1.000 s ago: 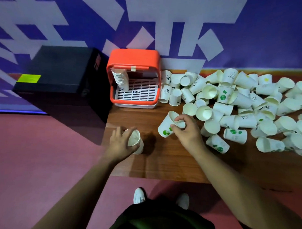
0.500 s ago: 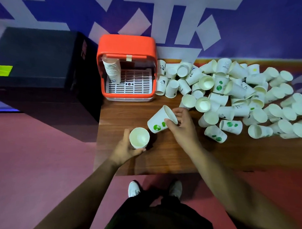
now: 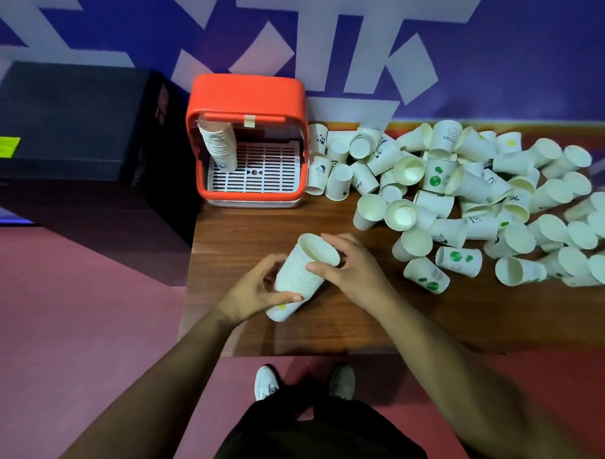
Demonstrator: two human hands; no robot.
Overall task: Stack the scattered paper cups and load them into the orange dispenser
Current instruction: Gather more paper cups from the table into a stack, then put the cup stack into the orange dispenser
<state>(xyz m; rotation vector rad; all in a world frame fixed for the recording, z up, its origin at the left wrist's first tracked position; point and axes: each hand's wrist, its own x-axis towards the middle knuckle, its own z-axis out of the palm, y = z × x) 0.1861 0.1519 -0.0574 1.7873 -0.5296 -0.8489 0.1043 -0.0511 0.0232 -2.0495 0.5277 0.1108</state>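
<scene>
Both forearms are reaching in from the lower edge and converging over the near left part of the counter [image 3: 325,326]; the left hand [image 3: 254,293] is curling fingers and thumb round the lower half of the nested cups [image 3: 298,273]; the right hand [image 3: 356,270] is gripping the upper cup near its rim, thumb on the near side, fingers wrapping behind; the nested cups are tilting, mouth up and away, base toward the person, a yellow mark showing on the lowest cup; the orange dispenser [image 3: 247,90] is standing at the counter's far left corner, a cup column [image 3: 220,144] hanging in its left side above the white grate; the loose cups [image 3: 484,201] are lying heaped to its right, apart from both hands.
</scene>
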